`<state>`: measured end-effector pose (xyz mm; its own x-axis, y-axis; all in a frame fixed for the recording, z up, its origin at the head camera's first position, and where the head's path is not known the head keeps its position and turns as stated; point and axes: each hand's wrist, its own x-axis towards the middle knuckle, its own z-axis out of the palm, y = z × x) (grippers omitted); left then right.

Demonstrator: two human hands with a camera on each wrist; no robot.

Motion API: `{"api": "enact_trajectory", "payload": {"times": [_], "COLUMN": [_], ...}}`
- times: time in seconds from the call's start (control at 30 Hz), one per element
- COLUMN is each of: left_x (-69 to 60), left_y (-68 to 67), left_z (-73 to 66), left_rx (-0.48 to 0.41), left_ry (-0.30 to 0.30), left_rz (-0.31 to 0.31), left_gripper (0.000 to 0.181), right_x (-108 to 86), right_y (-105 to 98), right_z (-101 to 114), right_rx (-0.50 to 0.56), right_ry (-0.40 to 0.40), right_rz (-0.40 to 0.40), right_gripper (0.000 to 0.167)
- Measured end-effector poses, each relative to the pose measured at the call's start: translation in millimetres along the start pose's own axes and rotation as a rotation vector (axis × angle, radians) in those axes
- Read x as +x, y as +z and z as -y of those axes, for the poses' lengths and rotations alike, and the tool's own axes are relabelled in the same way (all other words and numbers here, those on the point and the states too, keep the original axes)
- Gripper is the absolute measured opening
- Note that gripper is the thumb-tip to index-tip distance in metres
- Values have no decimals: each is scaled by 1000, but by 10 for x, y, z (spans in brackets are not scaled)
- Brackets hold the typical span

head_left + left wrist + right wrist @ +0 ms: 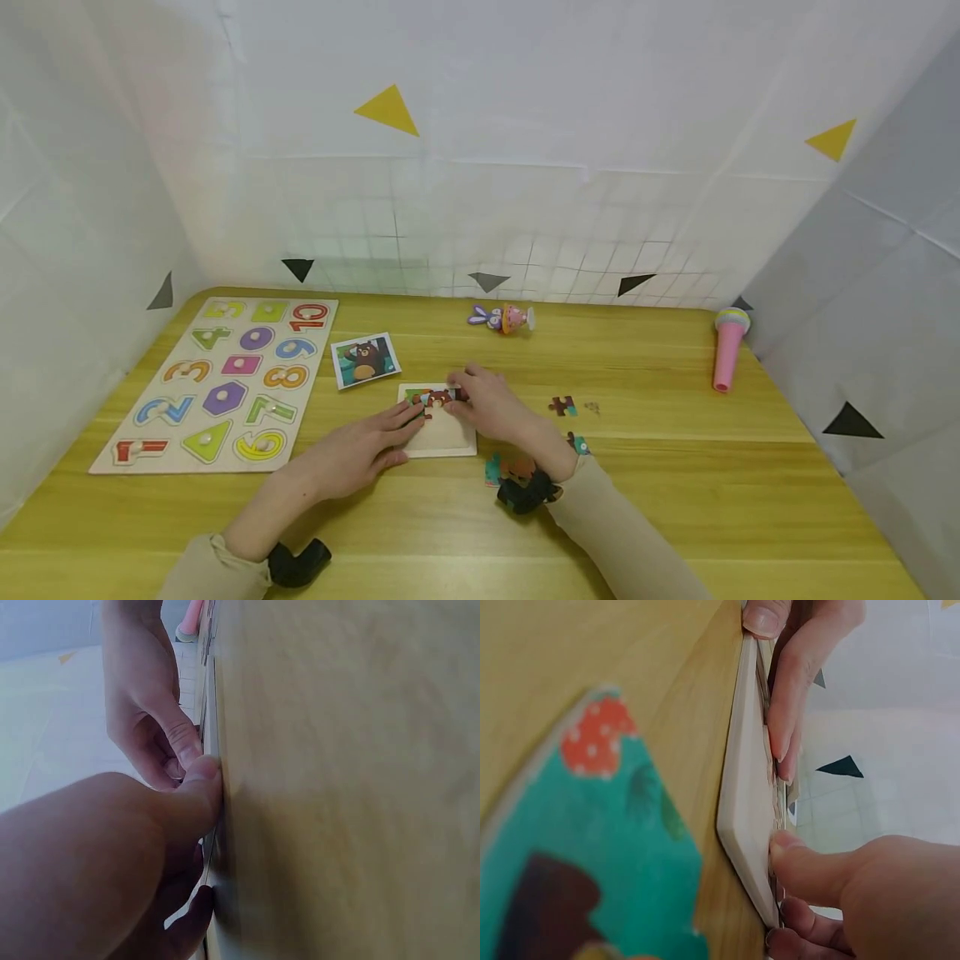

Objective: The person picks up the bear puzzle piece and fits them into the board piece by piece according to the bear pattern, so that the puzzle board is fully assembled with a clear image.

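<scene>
Grip: right hand (491,404) pinches puzzle piece (460,394) | left hand (356,454) straight-fingered, touching board (441,440) | joined pieces (437,400) run left-right

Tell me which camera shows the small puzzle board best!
Head view: it shows the small puzzle board from above, though partly covered. Left wrist: only a thin edge. Right wrist: mostly its side, close up.

Pale puzzle tray (442,437), lying flat, bear pieces (438,399) along its far side; loose pieces (560,406) at right

Left sleeve (213,571): plain beige, creased at cuff. Right sleeve (622,525): matching beige. Left wrist unit (300,565): black, bent housing. Right wrist unit (525,493): black.
</scene>
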<state>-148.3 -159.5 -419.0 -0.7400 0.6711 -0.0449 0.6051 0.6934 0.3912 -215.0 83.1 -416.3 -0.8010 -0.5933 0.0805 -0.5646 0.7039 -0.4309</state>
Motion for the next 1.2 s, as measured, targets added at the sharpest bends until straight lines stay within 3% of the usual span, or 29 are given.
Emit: {"api": "enact_trajectory", "payload": {"times": [0.17,0.4,0.7,0.93,1.2], "left_x": [-2,-1,-4,-12,-12], "left_y": [5,12,13,5,5], "left_z": [6,21,38,32,31], "left_rx": [-20,-21,-13,-30,-45], "left_ry": [-12,-3,-2,-11,-17], "left_rz": [18,12,10,12,8], "left_gripper": [53,53,53,53,52], "right_x": [-24,-176,-483,-652,-796], "right_y": [-21,-253,-410,-488,-488], "right_z": [-65,-194,-501,-656,-823], "right_rx": [43,190,138,167,167], "right_ry": [-55,-30,-15,-18,-68], "right_rz": [17,60,30,5,26], "right_gripper": [34,39,27,25,24]}}
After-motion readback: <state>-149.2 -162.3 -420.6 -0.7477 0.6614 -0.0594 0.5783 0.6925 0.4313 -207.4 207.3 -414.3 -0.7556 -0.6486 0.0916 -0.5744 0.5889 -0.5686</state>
